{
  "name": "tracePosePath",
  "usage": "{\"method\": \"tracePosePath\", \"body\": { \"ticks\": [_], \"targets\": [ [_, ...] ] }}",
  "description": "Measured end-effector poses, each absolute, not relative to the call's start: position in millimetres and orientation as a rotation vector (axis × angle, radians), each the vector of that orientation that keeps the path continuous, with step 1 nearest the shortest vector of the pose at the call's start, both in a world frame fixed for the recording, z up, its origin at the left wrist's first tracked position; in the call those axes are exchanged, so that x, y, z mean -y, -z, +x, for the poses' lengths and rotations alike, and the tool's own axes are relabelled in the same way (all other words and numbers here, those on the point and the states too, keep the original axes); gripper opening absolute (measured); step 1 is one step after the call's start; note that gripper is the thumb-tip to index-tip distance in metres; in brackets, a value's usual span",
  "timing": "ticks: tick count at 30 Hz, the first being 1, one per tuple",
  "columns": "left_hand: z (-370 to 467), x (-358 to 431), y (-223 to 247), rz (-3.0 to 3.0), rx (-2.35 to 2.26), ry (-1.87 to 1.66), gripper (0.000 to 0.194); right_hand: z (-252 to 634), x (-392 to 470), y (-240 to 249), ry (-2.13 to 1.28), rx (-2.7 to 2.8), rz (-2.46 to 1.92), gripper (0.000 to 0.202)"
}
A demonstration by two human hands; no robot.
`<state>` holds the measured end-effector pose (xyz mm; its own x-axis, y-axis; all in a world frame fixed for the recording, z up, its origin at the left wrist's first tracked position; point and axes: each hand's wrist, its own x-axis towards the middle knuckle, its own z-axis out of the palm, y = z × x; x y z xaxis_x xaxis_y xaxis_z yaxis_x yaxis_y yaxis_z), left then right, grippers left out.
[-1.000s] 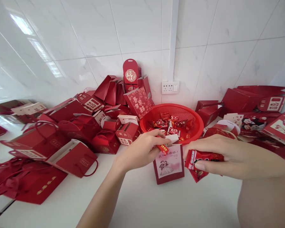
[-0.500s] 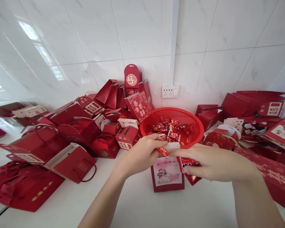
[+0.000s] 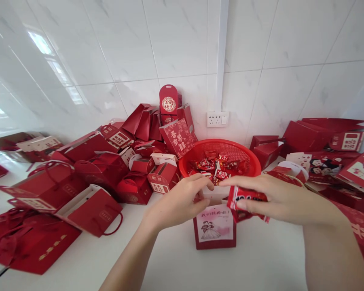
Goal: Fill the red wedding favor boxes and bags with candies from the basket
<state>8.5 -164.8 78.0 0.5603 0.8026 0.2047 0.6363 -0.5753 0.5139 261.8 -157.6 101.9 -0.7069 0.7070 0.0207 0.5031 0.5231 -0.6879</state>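
My left hand (image 3: 185, 196) is at the left side of a small red gift box (image 3: 215, 244). Its thumb and fingers are apart, and no candy shows between them. The box stands upright, its front bearing a pink wedding-couple picture and a white flap raised at the back. On the right, my right hand (image 3: 269, 198) grips a shiny red snack packet (image 3: 245, 198) between thumb and fingers, beside the box's upper edge. Right behind both hands, a red plastic basket (image 3: 255, 161) holds several wrapped candies (image 3: 221, 173). The inside of the box is mostly hidden.
Red gift boxes with cord handles (image 3: 91, 210) crowd the left side. More boxes (image 3: 309, 137) and printed cards (image 3: 358, 173) lie on the right. Behind, a box with a rounded top (image 3: 168, 99) leans near the tiled wall, below which a socket (image 3: 217, 119) is fixed.
The small orange-red candy in my left hand is gone from its fingers, which have parted. My right hand has shifted slightly right and up, still holding the red packet.
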Motion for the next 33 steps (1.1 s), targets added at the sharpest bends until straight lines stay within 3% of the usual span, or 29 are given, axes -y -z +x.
{"method": "tracePosePath", "body": {
  "ticks": [3,9,20,26,33],
  "targets": [
    [7,164,-78,2.399,-1.165,-0.553,0.011,261,155,-104,-0.875,2.219,-1.0,0.037],
    [2,164,-79,2.292,-1.22,-0.424,0.029,248,151,-100,-0.795,1.978,-0.943,0.021],
    [1,161,-80,2.289,-1.226,-0.494,0.032,224,146,-86,-0.939,2.199,-0.949,0.016],
    [1,161,-78,2.274,-1.217,-0.529,0.048,224,146,-86,-0.971,2.294,-0.989,0.01],
    [3,163,-80,2.227,-1.183,-0.524,0.03,220,154,-91,-0.877,2.152,-0.957,0.008]
  ]
}}
